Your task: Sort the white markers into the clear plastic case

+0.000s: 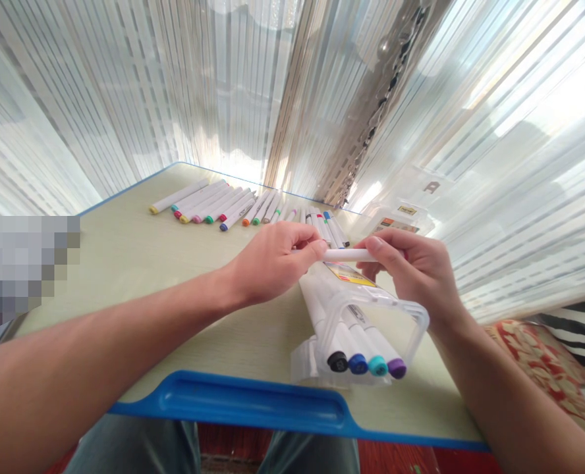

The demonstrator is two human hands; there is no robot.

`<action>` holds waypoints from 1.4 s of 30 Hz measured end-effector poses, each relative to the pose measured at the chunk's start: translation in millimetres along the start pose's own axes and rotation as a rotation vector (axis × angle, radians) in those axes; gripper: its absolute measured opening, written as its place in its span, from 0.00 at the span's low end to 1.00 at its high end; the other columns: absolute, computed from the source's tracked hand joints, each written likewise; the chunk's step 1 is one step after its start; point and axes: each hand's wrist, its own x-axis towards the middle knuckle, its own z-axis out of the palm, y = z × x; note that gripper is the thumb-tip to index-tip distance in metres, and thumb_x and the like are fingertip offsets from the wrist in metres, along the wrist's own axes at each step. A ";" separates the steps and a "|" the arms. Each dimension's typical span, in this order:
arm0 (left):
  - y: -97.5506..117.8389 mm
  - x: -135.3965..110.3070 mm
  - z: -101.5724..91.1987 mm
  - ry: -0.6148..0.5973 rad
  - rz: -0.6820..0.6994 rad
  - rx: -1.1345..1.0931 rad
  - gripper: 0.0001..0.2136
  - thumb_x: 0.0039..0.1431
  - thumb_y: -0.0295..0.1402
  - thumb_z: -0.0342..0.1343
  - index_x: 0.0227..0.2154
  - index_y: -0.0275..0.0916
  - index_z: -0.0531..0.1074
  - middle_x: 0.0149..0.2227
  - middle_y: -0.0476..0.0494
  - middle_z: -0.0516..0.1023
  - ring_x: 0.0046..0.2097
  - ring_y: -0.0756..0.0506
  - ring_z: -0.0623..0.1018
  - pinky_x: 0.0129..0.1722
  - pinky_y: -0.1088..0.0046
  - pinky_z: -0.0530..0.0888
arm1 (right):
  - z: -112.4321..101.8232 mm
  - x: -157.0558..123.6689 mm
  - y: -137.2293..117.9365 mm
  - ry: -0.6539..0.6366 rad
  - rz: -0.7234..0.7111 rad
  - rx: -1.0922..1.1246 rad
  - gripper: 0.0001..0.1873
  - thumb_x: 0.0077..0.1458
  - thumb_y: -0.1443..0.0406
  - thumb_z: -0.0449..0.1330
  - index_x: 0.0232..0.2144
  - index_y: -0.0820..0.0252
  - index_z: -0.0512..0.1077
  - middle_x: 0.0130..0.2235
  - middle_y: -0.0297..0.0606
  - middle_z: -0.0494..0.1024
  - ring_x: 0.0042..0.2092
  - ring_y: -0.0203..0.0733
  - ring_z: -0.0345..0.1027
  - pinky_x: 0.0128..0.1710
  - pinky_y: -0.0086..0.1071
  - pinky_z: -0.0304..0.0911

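Between my two hands a white marker lies level, held at both ends. My left hand pinches its left end, and the fingers of my right hand close round its right end; both tips are hidden. Just below is a clear plastic marker case, lying on its side with its open end toward me. Inside it several white markers show their ends: a black one, a blue one, a turquoise one and a purple one.
Several white markers with coloured ends lie in a row across the back of the pale table. A clear plastic piece with labels stands at the back right. The blue front edge has a pen trough. Sheer curtains hang behind.
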 end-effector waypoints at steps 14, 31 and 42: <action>-0.8 0.8 -0.7 0.014 0.006 -0.010 0.15 0.65 0.34 0.52 0.23 0.36 0.72 0.21 0.53 0.66 0.26 0.52 0.64 0.27 0.71 0.57 | -0.6 -0.3 1.3 0.002 0.009 -0.007 0.11 0.63 0.62 0.63 0.30 0.59 0.80 0.23 0.32 0.77 0.23 0.32 0.70 0.23 0.27 0.64; 0.4 -0.1 -0.9 0.011 0.024 -0.005 0.14 0.65 0.34 0.51 0.25 0.36 0.74 0.22 0.52 0.67 0.26 0.52 0.65 0.26 0.73 0.58 | -0.7 -1.0 1.9 0.005 0.006 -0.007 0.12 0.63 0.60 0.63 0.30 0.59 0.80 0.24 0.33 0.77 0.23 0.33 0.70 0.23 0.28 0.64; 0.6 1.0 -1.0 0.008 0.020 -0.010 0.14 0.65 0.35 0.52 0.24 0.36 0.73 0.21 0.53 0.66 0.26 0.52 0.65 0.27 0.72 0.58 | 0.2 -0.7 1.5 0.015 0.000 -0.015 0.12 0.63 0.60 0.64 0.30 0.59 0.80 0.23 0.33 0.77 0.23 0.34 0.70 0.22 0.28 0.65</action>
